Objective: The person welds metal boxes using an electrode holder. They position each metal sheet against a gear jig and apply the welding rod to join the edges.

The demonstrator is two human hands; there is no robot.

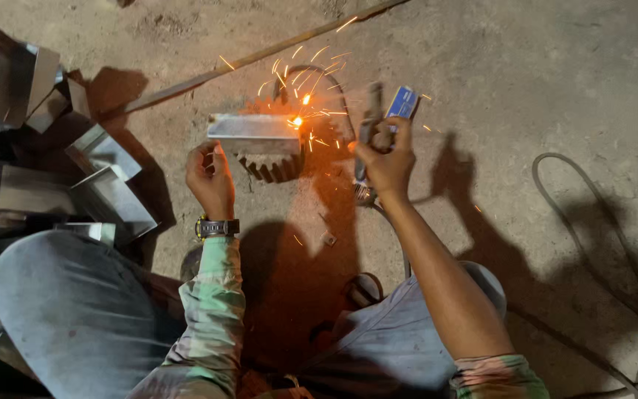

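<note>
The metal box piece [254, 134] is lying on the concrete floor [526, 81], resting over a toothed gear [273, 167] whose teeth are showing just below its near edge. Sparks [300, 118] are flying from the right end of the box piece.

The right hand [387, 161] is hovering just right of the box piece, its fingers wrapped tight around a welding holder [370, 122] together with a small blue packet [402, 102]; the holder's tip is pointing toward the sparking end, though the glare is hiding the exact contact. The left hand [210, 177] is sitting just below the left end of the box piece, not touching it, fingers curled into a loose fist with nothing visibly inside; a wristwatch [218, 227] is circling the wrist.

Beyond the box piece, a long thin rod [260, 53] is lying slantwise across the floor, leaving a bare strip between the two. Well to the left of the box piece, a heap of folded sheet-metal pieces [97, 177] is crowding that side. Far to the right of the box piece, a cable [555, 199] is looping over open floor. Near side of the box piece, the person's knees are closing in.
</note>
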